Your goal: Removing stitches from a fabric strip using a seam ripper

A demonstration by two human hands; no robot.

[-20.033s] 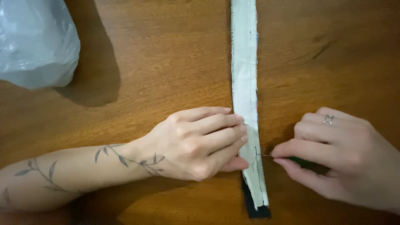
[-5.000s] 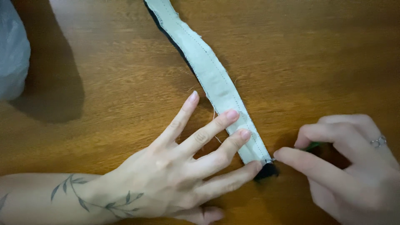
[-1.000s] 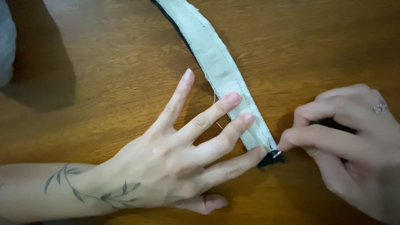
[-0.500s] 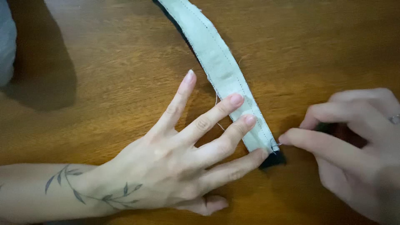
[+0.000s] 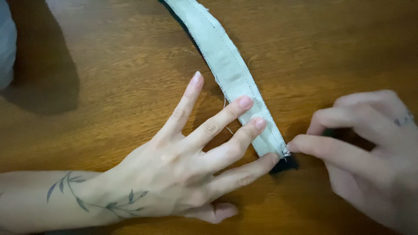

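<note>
The left hand [image 5: 174, 174] lay spread, fingertips pressing the pale fabric strip [image 5: 230, 74] onto the wooden tabletop [image 5: 109, 65]. The right hand [image 5: 365, 152] pinched at the strip's near end; what it held could not be told.

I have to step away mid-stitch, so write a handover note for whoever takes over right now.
Left hand: open and spread flat, three fingertips pressing the pale fabric strip down near its close end.
Right hand: fingers pinched together at the strip's end corner, where a bit of thread shows; what the grip holds is too small to tell.
The strip curves away across the wooden table, dark backing peeking out at the end, a stitch line along each edge.
A loose thread trails beside the left fingers.
Done: stitching runs up to the end.
Left: the end corner is unfinished, thread uncut.
</note>
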